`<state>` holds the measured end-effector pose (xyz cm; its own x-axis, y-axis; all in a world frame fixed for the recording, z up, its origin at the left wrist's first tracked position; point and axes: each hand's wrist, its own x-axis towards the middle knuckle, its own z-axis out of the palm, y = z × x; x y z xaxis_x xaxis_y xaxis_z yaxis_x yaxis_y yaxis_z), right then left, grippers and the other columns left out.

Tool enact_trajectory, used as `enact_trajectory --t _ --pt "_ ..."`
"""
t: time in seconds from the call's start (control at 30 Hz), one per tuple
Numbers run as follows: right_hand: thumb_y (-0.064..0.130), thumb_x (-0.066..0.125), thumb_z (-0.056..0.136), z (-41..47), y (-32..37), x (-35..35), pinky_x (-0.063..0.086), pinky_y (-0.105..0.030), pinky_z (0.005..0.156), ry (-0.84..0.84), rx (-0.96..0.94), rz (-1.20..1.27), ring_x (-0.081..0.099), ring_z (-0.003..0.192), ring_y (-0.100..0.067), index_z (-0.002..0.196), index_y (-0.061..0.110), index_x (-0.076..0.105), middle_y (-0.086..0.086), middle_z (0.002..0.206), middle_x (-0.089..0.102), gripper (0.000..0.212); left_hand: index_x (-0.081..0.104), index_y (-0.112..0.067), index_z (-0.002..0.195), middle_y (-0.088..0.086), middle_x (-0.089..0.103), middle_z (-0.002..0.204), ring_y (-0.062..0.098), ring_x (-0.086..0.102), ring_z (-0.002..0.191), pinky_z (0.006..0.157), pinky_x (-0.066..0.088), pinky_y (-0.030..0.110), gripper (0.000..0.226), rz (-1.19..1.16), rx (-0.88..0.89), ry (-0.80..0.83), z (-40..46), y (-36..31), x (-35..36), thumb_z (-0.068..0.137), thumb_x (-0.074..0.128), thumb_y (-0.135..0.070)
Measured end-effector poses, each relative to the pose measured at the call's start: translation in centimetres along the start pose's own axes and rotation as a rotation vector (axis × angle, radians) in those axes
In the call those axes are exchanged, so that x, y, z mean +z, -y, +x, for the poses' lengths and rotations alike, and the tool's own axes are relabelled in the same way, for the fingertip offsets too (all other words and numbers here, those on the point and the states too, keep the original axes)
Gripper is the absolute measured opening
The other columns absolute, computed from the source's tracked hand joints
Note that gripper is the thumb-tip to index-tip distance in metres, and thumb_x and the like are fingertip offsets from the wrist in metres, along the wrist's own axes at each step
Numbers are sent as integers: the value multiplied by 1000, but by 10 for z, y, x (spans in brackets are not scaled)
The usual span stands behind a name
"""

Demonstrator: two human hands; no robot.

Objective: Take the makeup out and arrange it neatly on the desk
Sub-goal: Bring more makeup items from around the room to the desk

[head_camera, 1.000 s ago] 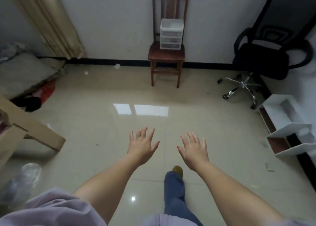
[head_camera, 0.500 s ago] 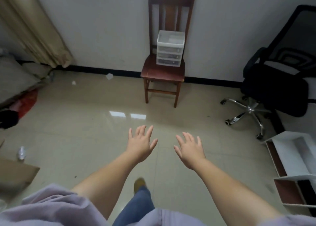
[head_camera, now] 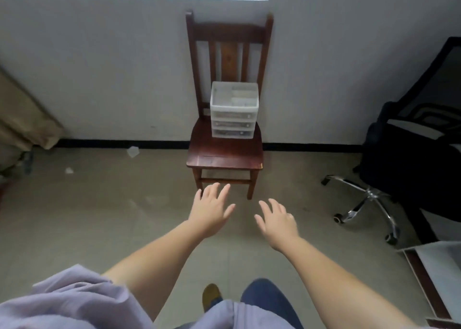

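A small white plastic drawer organizer (head_camera: 233, 109) with three shut drawers and an open top tray stands at the back of a dark wooden chair's seat (head_camera: 224, 154) against the wall. Its contents are too blurred to make out. My left hand (head_camera: 212, 209) and my right hand (head_camera: 277, 220) are stretched out in front of me, palms down, fingers spread, holding nothing. Both hover above the floor just short of the chair's front legs, well below and in front of the organizer.
A black office chair (head_camera: 409, 169) with a chrome wheeled base stands to the right. A white shelf unit (head_camera: 439, 269) lies at the lower right. A beige curtain (head_camera: 27, 121) hangs at left. Scraps of paper (head_camera: 133, 151) lie on the tiled floor by the wall.
The view has closed in on the wooden chair, which now looms larger and nearer. Both hands stay outstretched and empty, now almost reaching the chair's front legs.
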<state>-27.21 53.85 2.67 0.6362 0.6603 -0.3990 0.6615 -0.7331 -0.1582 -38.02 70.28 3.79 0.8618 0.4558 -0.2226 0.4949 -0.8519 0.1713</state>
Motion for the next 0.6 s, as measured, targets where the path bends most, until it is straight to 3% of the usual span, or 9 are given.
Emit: enact_trajectory --t 0.3,0.6 --pt "43 24 101 200 -13 -46 30 -41 108 86 -48 3 19 142 -25 149 22 18 -6 156 16 53 13 -22 150 9 20 153 23 20 141 110 24 35 62 -30 -77 39 187 48 -19 97 31 -49" --pt "37 30 101 388 -28 -82 42 -41 95 199 -68 92 38 127 -27 144 17 27 -8 142 36 47 18 -17 149 13 25 150 28 25 138 107 31 40 62 -120 -132 24 375 77 -36 96 40 -42"
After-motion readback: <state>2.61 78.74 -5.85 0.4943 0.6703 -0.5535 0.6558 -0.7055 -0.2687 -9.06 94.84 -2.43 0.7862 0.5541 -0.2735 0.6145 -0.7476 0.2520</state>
